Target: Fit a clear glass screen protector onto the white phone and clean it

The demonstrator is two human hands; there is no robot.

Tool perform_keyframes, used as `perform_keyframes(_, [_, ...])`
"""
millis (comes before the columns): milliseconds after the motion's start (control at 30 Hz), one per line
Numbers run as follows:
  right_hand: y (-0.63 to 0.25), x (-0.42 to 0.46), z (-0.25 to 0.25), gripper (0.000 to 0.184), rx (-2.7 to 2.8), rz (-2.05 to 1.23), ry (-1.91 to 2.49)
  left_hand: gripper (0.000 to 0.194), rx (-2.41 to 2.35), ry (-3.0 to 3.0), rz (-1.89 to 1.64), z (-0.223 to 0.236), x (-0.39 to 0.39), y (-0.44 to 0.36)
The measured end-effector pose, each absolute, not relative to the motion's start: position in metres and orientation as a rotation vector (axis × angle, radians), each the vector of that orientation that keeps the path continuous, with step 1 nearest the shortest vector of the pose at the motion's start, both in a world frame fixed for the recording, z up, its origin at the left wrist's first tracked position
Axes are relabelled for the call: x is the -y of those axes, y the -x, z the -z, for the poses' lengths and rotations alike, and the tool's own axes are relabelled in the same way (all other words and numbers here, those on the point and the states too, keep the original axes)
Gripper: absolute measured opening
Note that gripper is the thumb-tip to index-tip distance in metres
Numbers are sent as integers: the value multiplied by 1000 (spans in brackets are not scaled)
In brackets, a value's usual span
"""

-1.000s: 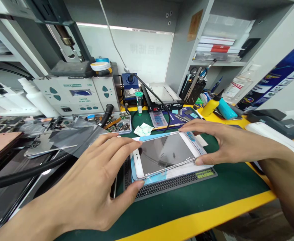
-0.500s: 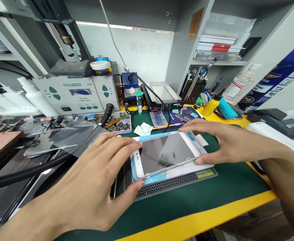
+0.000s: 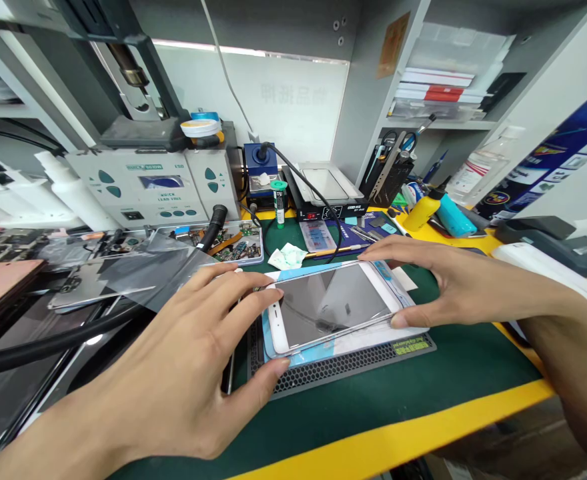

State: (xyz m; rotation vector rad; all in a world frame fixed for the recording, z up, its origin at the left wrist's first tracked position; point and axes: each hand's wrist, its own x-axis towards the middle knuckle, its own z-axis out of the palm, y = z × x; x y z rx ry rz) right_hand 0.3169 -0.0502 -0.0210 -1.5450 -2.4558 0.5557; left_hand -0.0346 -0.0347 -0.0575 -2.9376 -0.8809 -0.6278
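Observation:
A white smartphone [image 3: 333, 307] with a dark, reflective screen lies face up. It rests on a blue-and-white sheet [image 3: 313, 353] over a dark honeycomb-patterned pad [image 3: 343, 368]. My left hand [image 3: 208, 347] spans the phone's left end, its fingertips on the upper corner and its thumb by the near edge. At the opposite end, my right hand [image 3: 453, 287] grips between thumb and fingers, the thumb on the near edge and the fingertips along the far edge. A thin line along the near edge looks like a slight gap between the phone's layers.
Behind the phone lie a crumpled tissue [image 3: 287, 256], a green-capped syringe tube [image 3: 279, 207] and a hot plate [image 3: 329, 210]. A rework station [image 3: 148, 190] and a tray of small parts [image 3: 238, 243] stand left. Bottles [image 3: 423, 210] stand at right. A black hose [image 3: 63, 343] runs beside my left arm.
The fingertips of my left hand have shifted slightly at the phone's upper left corner and now show more apart. My right hand and the phone keep their places.

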Motion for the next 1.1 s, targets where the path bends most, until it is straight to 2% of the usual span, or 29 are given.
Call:
perform_keyframes(333, [-317,50,21,79,2468,-569,1567,53,938,2896,785,64,38,29])
perform_keyframes(567, [-316,50,21,79,2450,-570,1576,57,889,2948,641,58,36,34])
perform_keyframes(1100, [-315,50,21,80,2455,-561,1582,58,855,2938,630,58,34,35])
